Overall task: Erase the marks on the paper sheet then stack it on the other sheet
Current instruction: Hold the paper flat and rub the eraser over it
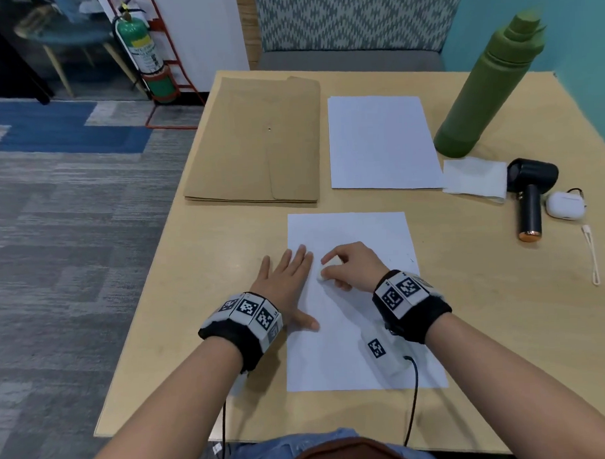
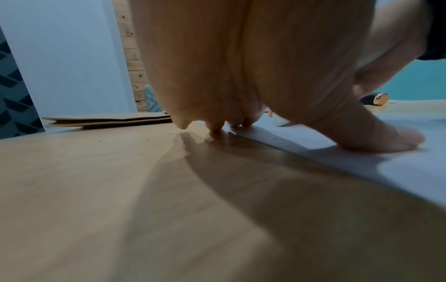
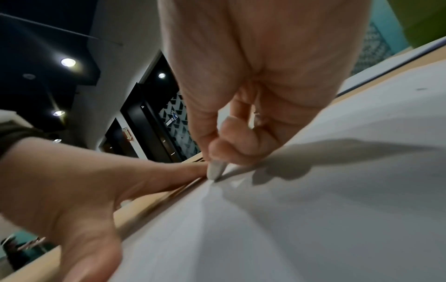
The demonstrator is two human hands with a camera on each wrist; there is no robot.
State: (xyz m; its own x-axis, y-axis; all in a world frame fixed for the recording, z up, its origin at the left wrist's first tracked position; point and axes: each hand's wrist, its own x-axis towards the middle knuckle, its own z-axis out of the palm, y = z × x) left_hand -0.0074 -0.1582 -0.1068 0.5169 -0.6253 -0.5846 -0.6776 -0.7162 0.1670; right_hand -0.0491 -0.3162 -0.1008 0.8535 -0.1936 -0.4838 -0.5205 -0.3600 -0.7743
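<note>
A white paper sheet [image 1: 353, 347] lies on the wooden table [image 1: 503, 325] in front of me. My left hand [image 1: 285, 281] lies flat with straight fingers across the sheet's left edge, thumb on the paper [image 2: 398, 164]. My right hand [image 1: 347, 265] pinches a small white eraser [image 1: 325, 271] and presses its tip onto the sheet [image 3: 313, 209] near the left edge; the eraser [image 3: 215, 169] shows between thumb and fingers. A second white sheet [image 1: 382, 140] lies farther back. Any marks on the near sheet are too faint to make out, apart from tiny specks near its right edge.
A brown envelope [image 1: 257, 141] lies at the back left, a green bottle [image 1: 488, 85] at the back right. Right of the sheets are a folded tissue [image 1: 474, 177], a small black hand-held fan [image 1: 529, 197], a white earbud case [image 1: 566, 206] and a cord [image 1: 592, 257].
</note>
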